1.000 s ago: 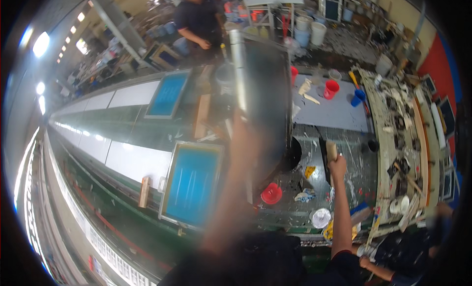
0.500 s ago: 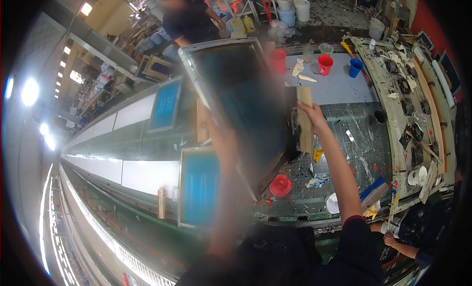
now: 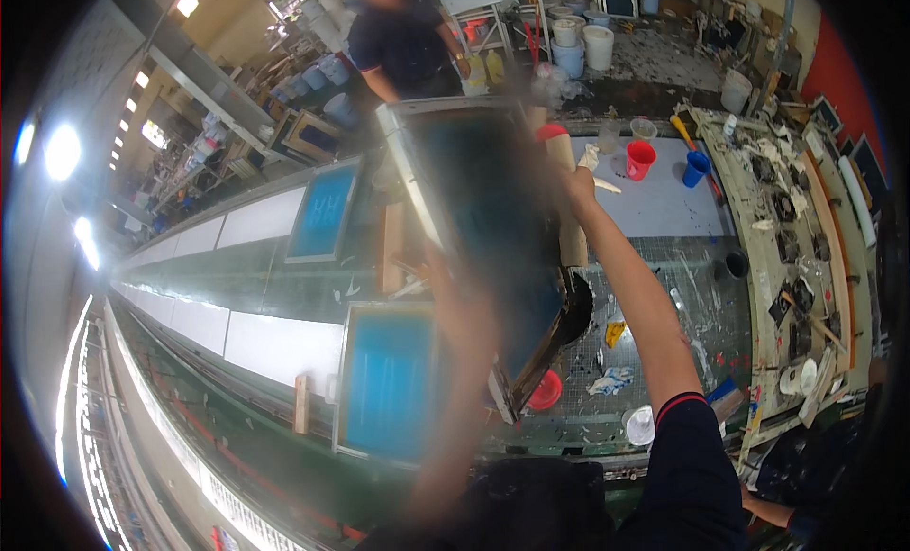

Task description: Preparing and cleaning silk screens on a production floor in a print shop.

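A screen printing frame [image 3: 493, 186] with a dark blue mesh is held up tilted in front of me. My left hand [image 3: 464, 300], smeared by motion, grips its left edge. My right hand [image 3: 578, 189] is closed around the pale wooden handle of a squeegee [image 3: 569, 240], which lies against the frame's right part. Black ink [image 3: 576, 309] shows along the lower right of the mesh. The squeegee's blade is hidden or blurred.
Two blue screens [image 3: 387, 380] [image 3: 324, 210] lie left on the long green table [image 3: 313, 290] beside white sheets [image 3: 284, 344]. Red cup [image 3: 641, 160], blue cup [image 3: 697, 168] and rags [image 3: 611, 380] stand or lie to the right. Across the table is another person [image 3: 403, 44].
My right hand has moved the squeegee away from me and slightly left along the frame, uncovering black ink behind it. The whole view has shifted a little. The person opposite stands more upright.
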Demonstrator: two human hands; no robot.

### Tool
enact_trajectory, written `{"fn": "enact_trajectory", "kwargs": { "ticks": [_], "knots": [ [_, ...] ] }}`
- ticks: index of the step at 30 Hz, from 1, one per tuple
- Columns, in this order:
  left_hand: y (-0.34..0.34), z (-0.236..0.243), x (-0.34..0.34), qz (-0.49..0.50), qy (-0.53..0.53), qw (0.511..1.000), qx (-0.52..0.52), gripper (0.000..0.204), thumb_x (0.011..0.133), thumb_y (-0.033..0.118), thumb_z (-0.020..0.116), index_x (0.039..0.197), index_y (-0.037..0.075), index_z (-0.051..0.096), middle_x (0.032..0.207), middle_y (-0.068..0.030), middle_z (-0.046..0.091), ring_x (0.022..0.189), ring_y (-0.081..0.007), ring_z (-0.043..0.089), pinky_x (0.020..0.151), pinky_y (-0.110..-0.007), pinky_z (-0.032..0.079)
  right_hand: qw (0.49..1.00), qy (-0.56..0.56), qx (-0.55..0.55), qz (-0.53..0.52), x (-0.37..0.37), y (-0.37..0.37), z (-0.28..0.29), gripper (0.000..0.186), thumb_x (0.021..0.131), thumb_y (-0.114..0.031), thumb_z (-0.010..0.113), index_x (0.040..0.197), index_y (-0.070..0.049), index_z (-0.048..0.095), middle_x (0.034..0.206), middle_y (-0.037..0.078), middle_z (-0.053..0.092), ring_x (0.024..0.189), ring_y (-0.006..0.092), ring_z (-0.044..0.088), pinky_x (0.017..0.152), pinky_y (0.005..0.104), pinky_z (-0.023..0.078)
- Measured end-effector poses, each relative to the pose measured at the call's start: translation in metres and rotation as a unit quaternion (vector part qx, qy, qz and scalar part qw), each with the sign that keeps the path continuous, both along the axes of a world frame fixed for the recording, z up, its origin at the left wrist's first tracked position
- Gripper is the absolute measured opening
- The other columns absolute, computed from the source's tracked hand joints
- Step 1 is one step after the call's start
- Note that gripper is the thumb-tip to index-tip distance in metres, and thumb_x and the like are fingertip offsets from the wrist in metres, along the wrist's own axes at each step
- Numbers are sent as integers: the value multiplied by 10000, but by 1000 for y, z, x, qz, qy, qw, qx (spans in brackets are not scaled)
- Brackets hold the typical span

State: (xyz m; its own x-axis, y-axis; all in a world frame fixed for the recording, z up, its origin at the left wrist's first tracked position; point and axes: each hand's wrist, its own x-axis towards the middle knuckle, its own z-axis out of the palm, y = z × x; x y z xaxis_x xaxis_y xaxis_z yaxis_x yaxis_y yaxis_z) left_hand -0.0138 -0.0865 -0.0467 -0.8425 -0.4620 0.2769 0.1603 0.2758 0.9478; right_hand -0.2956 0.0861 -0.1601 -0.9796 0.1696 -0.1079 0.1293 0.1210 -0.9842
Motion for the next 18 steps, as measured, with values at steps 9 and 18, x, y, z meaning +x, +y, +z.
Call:
{"fn": "enact_trajectory", "kwargs": {
  "ticks": [9,18],
  "knots": [
    [5,28,12,29,-45,995,-82,998,660,-113,494,1577,121,179,1466,-247,458,989,-171,574,778,-245,456,987,-67,138,-42,-17,-16,29,758,686,-622,742,1007,64,705,988,251,704,966,372,686,852,429,504],
    [5,14,9,38,-37,983,-177,999,654,-73,542,1569,68,168,1391,-223,516,697,-162,513,618,-263,436,994,34,100,-36,-40,-28,72,659,678,-572,772,926,37,731,862,203,713,820,332,690,781,408,496]
  ]
}}
